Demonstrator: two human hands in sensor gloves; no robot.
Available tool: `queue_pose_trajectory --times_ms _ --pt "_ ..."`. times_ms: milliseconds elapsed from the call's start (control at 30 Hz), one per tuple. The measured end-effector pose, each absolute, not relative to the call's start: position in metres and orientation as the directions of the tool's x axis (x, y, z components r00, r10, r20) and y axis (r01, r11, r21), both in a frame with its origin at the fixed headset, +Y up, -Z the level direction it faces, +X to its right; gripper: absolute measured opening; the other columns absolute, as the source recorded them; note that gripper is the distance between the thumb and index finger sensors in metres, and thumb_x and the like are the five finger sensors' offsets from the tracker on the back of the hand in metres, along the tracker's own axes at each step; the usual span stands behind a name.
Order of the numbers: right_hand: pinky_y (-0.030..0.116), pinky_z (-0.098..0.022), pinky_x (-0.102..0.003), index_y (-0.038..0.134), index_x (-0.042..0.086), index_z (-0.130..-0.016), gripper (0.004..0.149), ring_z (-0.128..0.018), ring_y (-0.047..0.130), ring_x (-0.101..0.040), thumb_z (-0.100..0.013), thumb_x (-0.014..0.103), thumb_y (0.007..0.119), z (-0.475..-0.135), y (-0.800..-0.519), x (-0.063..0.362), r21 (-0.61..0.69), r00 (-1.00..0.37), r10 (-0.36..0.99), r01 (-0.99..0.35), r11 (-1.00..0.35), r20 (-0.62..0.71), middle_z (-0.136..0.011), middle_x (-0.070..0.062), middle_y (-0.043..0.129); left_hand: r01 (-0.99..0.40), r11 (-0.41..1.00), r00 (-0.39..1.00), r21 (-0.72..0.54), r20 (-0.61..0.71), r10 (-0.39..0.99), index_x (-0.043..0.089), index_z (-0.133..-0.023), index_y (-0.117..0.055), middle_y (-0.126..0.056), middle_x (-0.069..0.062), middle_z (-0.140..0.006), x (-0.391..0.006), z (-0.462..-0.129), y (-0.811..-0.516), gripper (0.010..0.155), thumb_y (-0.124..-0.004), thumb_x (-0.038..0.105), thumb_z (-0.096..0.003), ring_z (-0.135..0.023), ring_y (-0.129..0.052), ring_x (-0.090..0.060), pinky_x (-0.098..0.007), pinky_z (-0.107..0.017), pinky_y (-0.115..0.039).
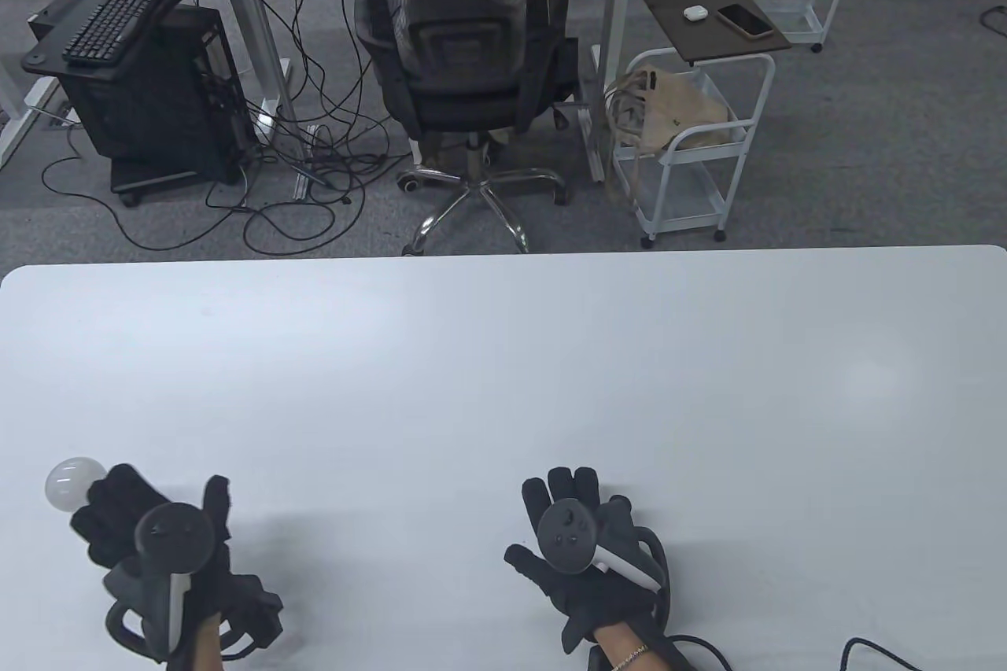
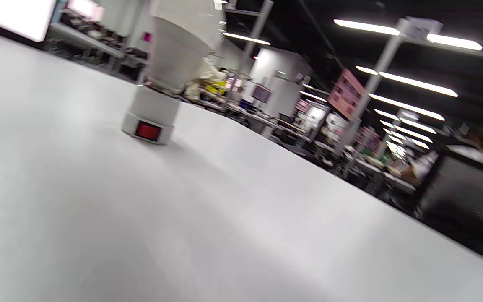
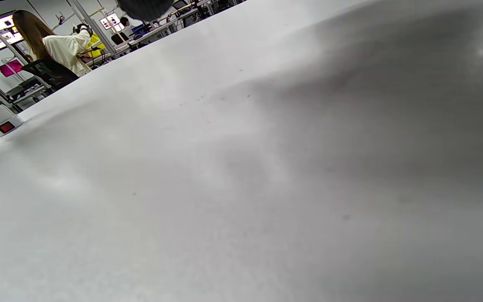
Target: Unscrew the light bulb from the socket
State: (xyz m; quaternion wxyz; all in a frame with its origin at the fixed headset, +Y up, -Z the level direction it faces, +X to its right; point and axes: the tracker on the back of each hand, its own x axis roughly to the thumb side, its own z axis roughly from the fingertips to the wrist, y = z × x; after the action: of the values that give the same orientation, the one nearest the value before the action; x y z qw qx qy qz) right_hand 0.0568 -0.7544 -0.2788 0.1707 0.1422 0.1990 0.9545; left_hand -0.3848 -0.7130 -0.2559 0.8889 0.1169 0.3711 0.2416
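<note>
A white light bulb [image 1: 69,484] stands screwed into a white socket base at the table's near left. The left wrist view shows the bulb [image 2: 178,46] upright on the socket [image 2: 149,119], which has a red switch. My left hand [image 1: 149,521] is just right of the bulb with its fingers spread; no fingers show on the bulb in the left wrist view. My right hand [image 1: 578,537] rests flat on the table at near centre, fingers spread and empty. The socket [image 3: 0,121] also shows far off at the left edge of the right wrist view.
The white table [image 1: 503,372] carries only the bulb assembly and my hands. A black cable [image 1: 873,651] lies at the near right edge. Beyond the far edge are an office chair [image 1: 464,49] and a white cart [image 1: 692,144].
</note>
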Motion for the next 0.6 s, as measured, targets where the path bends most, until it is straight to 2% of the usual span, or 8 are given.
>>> queue_pose_trajectory --times_ms 133,267,500,600 --pt "0.003 -0.061 -0.07 0.003 0.019 -0.113 0.076 -0.1 -0.015 -0.043 -0.068 0.055 0.052 -0.281 -0.755 0.059 0.43 -0.898 0.397 -0.287 -0.856 0.189 -0.115 -0.017 -0.007 -0.478 0.742 0.382 0.469 -0.65 0.657 0.016 -0.105 0.021 0.018 -0.018 -0.116 -0.428 -0.249 -0.73 0.101 -0.058 0.062 -0.0625 -0.103 0.008 -0.045 -0.059 -0.078 -0.011" --pt "0.003 -0.061 -0.07 0.003 0.019 -0.113 0.076 -0.1 -0.014 -0.043 -0.068 0.055 0.052 -0.282 -0.757 0.061 0.441 -0.901 0.397 -0.289 -0.85 0.175 -0.115 -0.017 -0.007 -0.558 0.667 0.228 0.495 -0.681 0.696 0.018 -0.104 0.021 0.017 -0.016 -0.117 -0.451 -0.25 -0.751 0.102 -0.061 0.062 -0.0619 -0.104 0.01 -0.044 -0.058 -0.079 -0.011" --pt "0.003 -0.061 -0.07 0.003 0.018 -0.114 0.076 -0.1 -0.014 -0.043 -0.068 0.055 0.051 -0.286 -0.762 0.063 0.449 -0.902 0.405 -0.304 -0.84 0.148 -0.116 -0.018 -0.006 -0.634 0.656 0.193 0.41 -0.737 0.647 0.027 -0.104 0.02 0.016 -0.013 -0.119 -0.466 -0.265 -0.78 0.098 -0.06 0.064 -0.0617 -0.107 0.007 -0.041 -0.055 -0.082 -0.012" --pt "0.003 -0.061 -0.07 0.003 0.018 -0.114 0.076 -0.1 -0.014 -0.044 -0.068 0.055 0.051 -0.287 -0.764 0.064 0.458 -0.901 0.409 -0.307 -0.834 0.141 -0.116 -0.018 -0.006 -0.664 0.654 0.188 0.362 -0.766 0.615 0.03 -0.104 0.02 0.018 -0.01 -0.118 -0.469 -0.274 -0.787 0.098 -0.06 0.067 -0.0605 -0.106 0.012 -0.038 -0.051 -0.079 -0.005"
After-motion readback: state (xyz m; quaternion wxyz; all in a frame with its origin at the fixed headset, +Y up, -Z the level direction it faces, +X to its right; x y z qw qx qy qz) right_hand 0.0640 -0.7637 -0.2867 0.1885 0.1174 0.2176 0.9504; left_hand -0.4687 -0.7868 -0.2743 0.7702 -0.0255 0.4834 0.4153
